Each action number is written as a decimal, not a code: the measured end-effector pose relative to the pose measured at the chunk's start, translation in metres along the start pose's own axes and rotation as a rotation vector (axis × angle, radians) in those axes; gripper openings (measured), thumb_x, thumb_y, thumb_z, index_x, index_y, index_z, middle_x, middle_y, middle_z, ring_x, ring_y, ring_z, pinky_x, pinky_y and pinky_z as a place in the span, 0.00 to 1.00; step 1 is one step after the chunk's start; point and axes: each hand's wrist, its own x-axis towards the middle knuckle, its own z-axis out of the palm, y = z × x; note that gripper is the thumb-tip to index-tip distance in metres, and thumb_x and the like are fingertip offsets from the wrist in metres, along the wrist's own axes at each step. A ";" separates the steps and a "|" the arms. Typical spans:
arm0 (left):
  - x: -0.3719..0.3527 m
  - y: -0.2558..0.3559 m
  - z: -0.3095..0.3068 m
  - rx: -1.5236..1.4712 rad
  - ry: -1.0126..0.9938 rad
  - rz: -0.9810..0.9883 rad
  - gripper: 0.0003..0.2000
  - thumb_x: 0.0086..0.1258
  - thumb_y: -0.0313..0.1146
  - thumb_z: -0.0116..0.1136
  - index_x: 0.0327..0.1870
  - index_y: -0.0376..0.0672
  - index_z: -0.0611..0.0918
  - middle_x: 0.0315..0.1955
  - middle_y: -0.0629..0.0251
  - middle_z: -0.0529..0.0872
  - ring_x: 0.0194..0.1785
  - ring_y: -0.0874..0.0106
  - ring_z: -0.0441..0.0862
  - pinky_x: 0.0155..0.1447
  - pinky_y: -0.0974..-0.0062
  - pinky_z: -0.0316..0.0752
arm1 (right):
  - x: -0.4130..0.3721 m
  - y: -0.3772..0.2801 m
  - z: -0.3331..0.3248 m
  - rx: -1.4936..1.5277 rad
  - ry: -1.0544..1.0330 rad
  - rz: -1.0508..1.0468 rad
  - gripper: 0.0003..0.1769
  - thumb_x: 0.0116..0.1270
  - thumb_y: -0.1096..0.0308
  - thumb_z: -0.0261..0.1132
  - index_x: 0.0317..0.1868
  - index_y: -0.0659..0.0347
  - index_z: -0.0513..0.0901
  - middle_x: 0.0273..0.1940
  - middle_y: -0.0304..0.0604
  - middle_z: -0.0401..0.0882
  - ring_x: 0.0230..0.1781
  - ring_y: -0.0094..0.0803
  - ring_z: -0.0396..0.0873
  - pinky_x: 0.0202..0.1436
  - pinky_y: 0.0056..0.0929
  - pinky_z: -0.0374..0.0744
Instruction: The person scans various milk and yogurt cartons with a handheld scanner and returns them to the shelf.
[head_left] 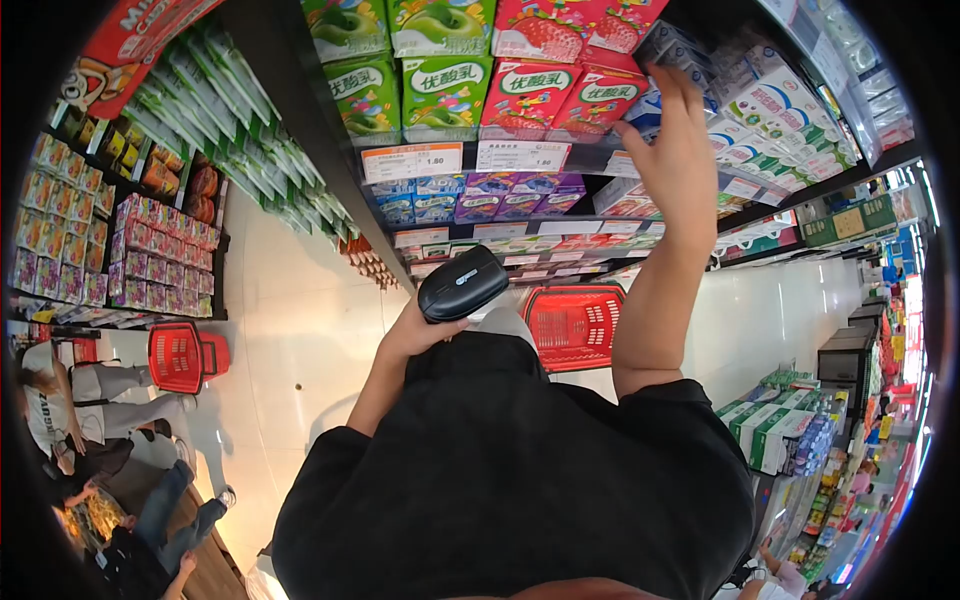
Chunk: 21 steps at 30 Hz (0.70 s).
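My left hand [420, 332] is wrapped round a black handheld barcode scanner [462, 285], low in front of the shelf. Raised to the upper shelf, my right hand [675, 150] has its fingers stretched out and the thumb apart. Its thumb tip is right beside the red strawberry drink cartons [530, 98]. Behind the fingers, partly hidden, are dark blue packs [648, 108]. Green apple drink cartons [445, 95] stand left of the red ones, with white packs [780, 110] to the right of my hand.
Price labels [412, 162] line the shelf edge, above purple cartons [492, 196] on a lower shelf. A red shopping basket [573, 365] is on the floor below me. Another red basket [175, 358] and several people are at the left. Stacked goods [765, 435] stand at the right.
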 end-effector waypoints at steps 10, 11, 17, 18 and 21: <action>0.000 0.013 0.003 0.016 -0.002 0.016 0.30 0.56 0.25 0.68 0.61 0.36 0.70 0.31 0.70 0.80 0.26 0.83 0.74 0.29 0.83 0.70 | 0.003 0.011 -0.003 -0.031 -0.088 0.113 0.35 0.49 0.60 0.74 0.60 0.45 0.73 0.63 0.46 0.69 0.57 0.48 0.74 0.50 0.41 0.78; 0.000 0.014 0.004 0.002 0.000 0.016 0.29 0.57 0.25 0.68 0.61 0.36 0.70 0.31 0.70 0.80 0.26 0.83 0.74 0.29 0.83 0.70 | 0.003 0.010 -0.004 -0.001 -0.094 0.124 0.34 0.49 0.61 0.74 0.59 0.47 0.73 0.61 0.47 0.71 0.56 0.48 0.75 0.49 0.40 0.78; 0.002 0.013 0.002 0.000 -0.009 0.022 0.30 0.57 0.25 0.67 0.62 0.36 0.70 0.29 0.71 0.79 0.25 0.83 0.73 0.28 0.83 0.70 | -0.002 0.011 -0.007 0.114 -0.069 0.120 0.30 0.52 0.62 0.73 0.55 0.56 0.74 0.52 0.48 0.77 0.51 0.47 0.76 0.47 0.39 0.76; 0.001 0.013 0.002 0.003 -0.013 0.019 0.30 0.57 0.25 0.67 0.62 0.36 0.69 0.28 0.71 0.79 0.24 0.83 0.73 0.28 0.83 0.69 | -0.004 0.009 -0.008 0.114 -0.059 0.138 0.28 0.53 0.62 0.73 0.54 0.58 0.74 0.50 0.47 0.78 0.50 0.47 0.76 0.46 0.39 0.75; 0.002 0.015 0.002 0.003 0.003 0.020 0.30 0.57 0.25 0.67 0.62 0.36 0.69 0.26 0.71 0.78 0.24 0.83 0.73 0.27 0.82 0.70 | -0.009 0.007 -0.008 0.070 0.007 0.089 0.27 0.52 0.64 0.74 0.52 0.58 0.75 0.47 0.47 0.79 0.48 0.46 0.77 0.49 0.38 0.75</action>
